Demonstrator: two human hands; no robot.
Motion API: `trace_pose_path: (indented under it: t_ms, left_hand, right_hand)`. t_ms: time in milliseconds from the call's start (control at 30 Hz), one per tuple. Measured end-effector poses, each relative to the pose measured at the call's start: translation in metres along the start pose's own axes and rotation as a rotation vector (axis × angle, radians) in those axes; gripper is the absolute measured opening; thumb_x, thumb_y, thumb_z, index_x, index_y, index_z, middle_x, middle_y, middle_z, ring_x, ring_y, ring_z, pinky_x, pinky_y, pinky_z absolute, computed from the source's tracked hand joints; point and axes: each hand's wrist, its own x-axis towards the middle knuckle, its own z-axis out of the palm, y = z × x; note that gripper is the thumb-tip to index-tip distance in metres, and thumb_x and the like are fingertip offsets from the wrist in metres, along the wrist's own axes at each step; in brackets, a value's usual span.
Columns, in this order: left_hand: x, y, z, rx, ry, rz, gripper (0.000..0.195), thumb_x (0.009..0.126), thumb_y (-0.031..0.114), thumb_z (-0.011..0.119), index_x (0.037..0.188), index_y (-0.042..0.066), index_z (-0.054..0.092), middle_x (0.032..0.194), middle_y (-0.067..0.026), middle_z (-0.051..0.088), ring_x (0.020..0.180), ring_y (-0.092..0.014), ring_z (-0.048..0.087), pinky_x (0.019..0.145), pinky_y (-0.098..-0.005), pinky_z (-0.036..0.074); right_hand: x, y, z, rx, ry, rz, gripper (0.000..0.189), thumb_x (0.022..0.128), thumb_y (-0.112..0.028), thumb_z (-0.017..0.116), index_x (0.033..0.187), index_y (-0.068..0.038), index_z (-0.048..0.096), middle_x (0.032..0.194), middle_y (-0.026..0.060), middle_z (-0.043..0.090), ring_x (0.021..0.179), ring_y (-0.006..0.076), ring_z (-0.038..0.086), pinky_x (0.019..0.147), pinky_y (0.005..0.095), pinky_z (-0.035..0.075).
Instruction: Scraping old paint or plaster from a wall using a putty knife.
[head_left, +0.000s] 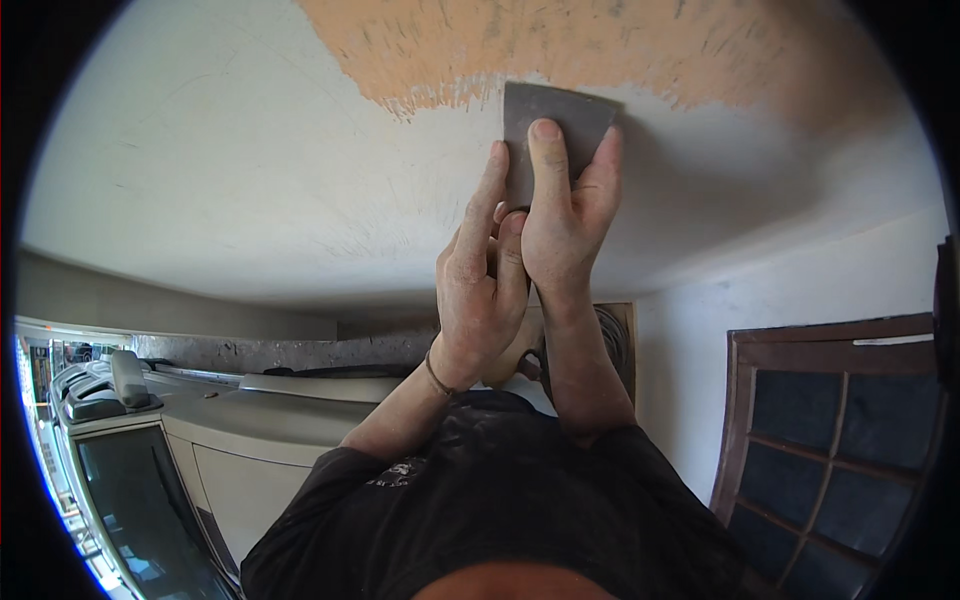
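A flat grey blade, like that of a wide scraper (556, 142), lies against a white plastered or painted surface (300, 172), near the ragged lower border of a bare orange-tan patch (570, 45). My right hand (566, 210) grips it, thumb flat on its face and a finger along its right edge. With a fingertip at its left edge and the thumb by its lower end, my left hand (484, 277) holds it too. The two hands touch near the wrists. Whether a handle lies between the palms cannot be told.
A light-coloured vehicle (247, 427) with a roof rack and dark window stands at the lower left. On the right, a brown wooden frame with dark panes (795, 412) is set in a white wall (675, 360). Coiled dark hose or cable (613, 337) shows behind my right forearm.
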Motion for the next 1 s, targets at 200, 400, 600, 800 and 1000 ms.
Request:
trace_pose_path:
  t_ms: [200, 400, 600, 800, 1000]
  left_hand:
    - [-0.005, -0.003, -0.002, -0.079, -0.053, -0.042, 0.048, 0.104, 0.001, 0.038, 0.151, -0.005, 0.032, 0.142, -0.0199, 0.052, 0.112, -0.016, 0.057, 0.09, -0.0265, 0.048]
    - [-0.002, 0.002, -0.001, -0.055, 0.026, 0.01, 0.055, 0.095, -0.007, 0.047, 0.149, -0.001, 0.04, 0.109, -0.0248, 0.066, 0.09, -0.029, 0.066, 0.082, -0.0334, 0.052]
    - [-0.007, 0.004, -0.004, 0.014, 0.029, 0.027, 0.057, 0.092, -0.009, 0.048, 0.149, 0.0, 0.041, 0.098, -0.0215, 0.065, 0.085, -0.028, 0.065, 0.08, -0.0331, 0.052]
    - [0.009, 0.019, -0.002, -0.041, -0.066, -0.01, 0.058, 0.092, -0.01, 0.05, 0.148, 0.0, 0.041, 0.096, -0.0206, 0.065, 0.084, -0.028, 0.065, 0.079, -0.0325, 0.052]
    - [0.017, 0.024, -0.001, -0.04, -0.109, -0.006, 0.056, 0.093, -0.008, 0.049, 0.148, -0.001, 0.041, 0.098, -0.0233, 0.065, 0.087, -0.031, 0.067, 0.079, -0.0337, 0.052]
  right_hand:
    - [-0.004, -0.005, 0.006, -0.1, 0.059, 0.0, 0.018, 0.1, -0.013, 0.06, 0.1, 0.0, 0.048, 0.087, 0.0027, 0.06, 0.077, 0.0064, 0.054, 0.064, 0.0225, 0.047]
    - [-0.002, -0.01, 0.006, -0.13, 0.026, -0.005, 0.02, 0.099, -0.014, 0.061, 0.101, 0.002, 0.05, 0.089, 0.0049, 0.062, 0.077, 0.009, 0.056, 0.065, 0.0251, 0.048]
    - [-0.005, -0.01, 0.006, -0.139, 0.02, -0.033, 0.022, 0.099, -0.016, 0.061, 0.104, 0.003, 0.051, 0.092, 0.0074, 0.064, 0.079, 0.0098, 0.058, 0.066, 0.0254, 0.049]
    - [0.008, -0.028, 0.003, -0.075, 0.002, -0.042, 0.022, 0.098, -0.013, 0.06, 0.108, 0.004, 0.051, 0.095, 0.008, 0.065, 0.081, 0.0109, 0.061, 0.069, 0.0254, 0.051]
    - [0.014, -0.031, 0.002, -0.142, 0.051, -0.07, 0.021, 0.098, -0.014, 0.061, 0.104, 0.004, 0.053, 0.092, 0.0071, 0.064, 0.079, 0.0104, 0.059, 0.067, 0.0257, 0.05]
